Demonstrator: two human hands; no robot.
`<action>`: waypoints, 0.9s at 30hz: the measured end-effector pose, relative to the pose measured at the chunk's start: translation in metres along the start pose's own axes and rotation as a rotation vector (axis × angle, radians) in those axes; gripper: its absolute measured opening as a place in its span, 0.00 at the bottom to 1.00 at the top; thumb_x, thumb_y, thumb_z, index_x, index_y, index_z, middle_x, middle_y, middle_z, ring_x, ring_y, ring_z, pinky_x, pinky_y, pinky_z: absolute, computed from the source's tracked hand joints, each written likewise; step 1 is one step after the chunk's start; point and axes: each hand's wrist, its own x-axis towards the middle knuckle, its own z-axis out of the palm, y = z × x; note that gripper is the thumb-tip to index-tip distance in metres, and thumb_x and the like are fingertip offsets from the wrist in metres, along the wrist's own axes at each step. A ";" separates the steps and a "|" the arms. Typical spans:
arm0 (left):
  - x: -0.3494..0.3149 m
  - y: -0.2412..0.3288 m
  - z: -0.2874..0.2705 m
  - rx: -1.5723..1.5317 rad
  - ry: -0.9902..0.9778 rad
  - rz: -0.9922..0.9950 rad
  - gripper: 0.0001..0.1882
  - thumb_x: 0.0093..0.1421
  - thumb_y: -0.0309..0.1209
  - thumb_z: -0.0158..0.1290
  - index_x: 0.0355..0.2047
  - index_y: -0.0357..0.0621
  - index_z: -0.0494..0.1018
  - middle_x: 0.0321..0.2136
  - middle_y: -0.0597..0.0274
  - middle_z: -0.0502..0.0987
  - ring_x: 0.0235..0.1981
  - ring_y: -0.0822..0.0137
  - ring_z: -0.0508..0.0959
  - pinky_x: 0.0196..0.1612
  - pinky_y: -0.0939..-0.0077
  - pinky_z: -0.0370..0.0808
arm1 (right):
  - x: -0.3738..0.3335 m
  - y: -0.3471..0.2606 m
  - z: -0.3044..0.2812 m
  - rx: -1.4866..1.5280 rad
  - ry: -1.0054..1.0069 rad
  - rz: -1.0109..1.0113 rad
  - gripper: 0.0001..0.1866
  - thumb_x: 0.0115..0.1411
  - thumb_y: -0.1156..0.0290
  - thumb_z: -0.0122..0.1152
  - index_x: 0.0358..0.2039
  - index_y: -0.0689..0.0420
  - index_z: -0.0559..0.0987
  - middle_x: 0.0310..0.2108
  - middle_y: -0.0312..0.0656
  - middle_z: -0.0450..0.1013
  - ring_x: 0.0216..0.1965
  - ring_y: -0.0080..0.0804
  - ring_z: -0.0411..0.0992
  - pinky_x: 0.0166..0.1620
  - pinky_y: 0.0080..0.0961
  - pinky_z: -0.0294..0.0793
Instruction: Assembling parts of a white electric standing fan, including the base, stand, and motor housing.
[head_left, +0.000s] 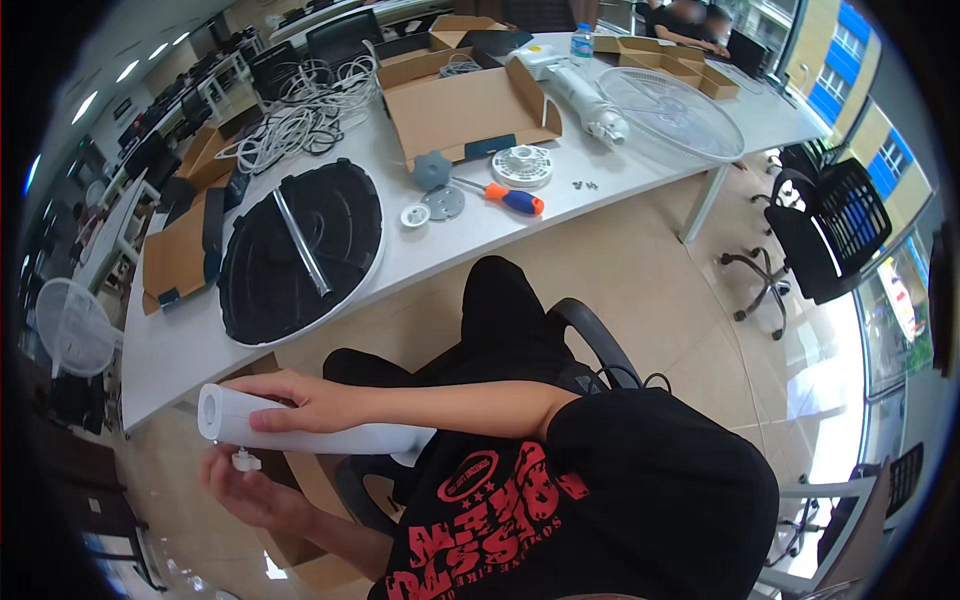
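Coming across my body from the right, my right hand (300,402) wraps round a thick white tube (345,438), which lies nearly level with its round, hollow-looking end toward the left. Just below that end, my left hand (255,490) pinches a small white plastic knob (245,460) with a short screw pointing up toward the tube. A slight gap seems to separate the screw tip and the tube; whether they touch I cannot tell. The tube's other end rests by my lap, near the black shirt.
On the white table (420,258) lie a round black base (340,225) with a chrome pole (302,240), an orange-and-blue screwdriver (515,198), round plastic parts (522,166), small screws (585,185), a fan guard (680,110), a white fan body (590,105) and cardboard boxes (460,110). Cables (300,115) pile behind.
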 end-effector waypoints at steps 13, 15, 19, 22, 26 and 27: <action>0.027 -0.022 0.063 -0.307 -0.188 0.174 0.16 0.57 0.30 0.64 0.43 0.45 0.71 0.42 0.52 0.78 0.42 0.54 0.79 0.44 0.61 0.77 | -0.032 -0.004 -0.045 -0.092 0.366 0.114 0.31 0.66 0.62 0.56 0.65 0.64 0.64 0.57 0.41 0.69 0.57 0.28 0.66 0.60 0.30 0.64; 0.027 -0.035 0.079 -0.561 -0.241 0.057 0.30 0.55 0.40 0.67 0.53 0.41 0.67 0.52 0.47 0.72 0.51 0.55 0.75 0.51 0.62 0.73 | -0.041 -0.008 -0.047 -0.144 0.432 0.115 0.34 0.64 0.52 0.57 0.62 0.64 0.67 0.56 0.42 0.69 0.56 0.30 0.67 0.59 0.30 0.64; 0.032 -0.034 0.098 -0.970 -0.415 -0.298 0.53 0.51 0.50 0.68 0.67 0.38 0.52 0.63 0.49 0.62 0.62 0.58 0.66 0.63 0.61 0.63 | -0.016 -0.037 -0.039 -0.550 0.423 0.028 0.36 0.61 0.42 0.54 0.52 0.65 0.75 0.54 0.49 0.65 0.56 0.41 0.64 0.59 0.37 0.61; 0.037 -0.034 0.103 -1.065 -0.512 -0.393 0.54 0.52 0.48 0.69 0.69 0.37 0.49 0.64 0.50 0.60 0.65 0.61 0.63 0.65 0.63 0.60 | 0.002 -0.042 -0.043 -0.924 0.359 -0.045 0.35 0.61 0.39 0.51 0.50 0.59 0.80 0.57 0.51 0.63 0.59 0.46 0.62 0.60 0.42 0.60; 0.040 -0.034 0.116 -1.024 -0.543 -0.510 0.47 0.55 0.34 0.67 0.68 0.38 0.50 0.55 0.53 0.70 0.56 0.64 0.72 0.59 0.66 0.68 | 0.009 -0.052 -0.086 -0.925 0.441 -0.108 0.33 0.69 0.42 0.40 0.49 0.59 0.80 0.53 0.48 0.70 0.56 0.40 0.67 0.56 0.38 0.66; 0.041 -0.034 0.118 -1.105 -0.564 -0.511 0.46 0.56 0.32 0.66 0.68 0.39 0.50 0.51 0.54 0.72 0.51 0.65 0.75 0.55 0.67 0.71 | 0.010 -0.051 -0.099 -0.827 0.555 -0.071 0.28 0.70 0.48 0.43 0.47 0.59 0.80 0.49 0.47 0.73 0.52 0.37 0.70 0.53 0.35 0.69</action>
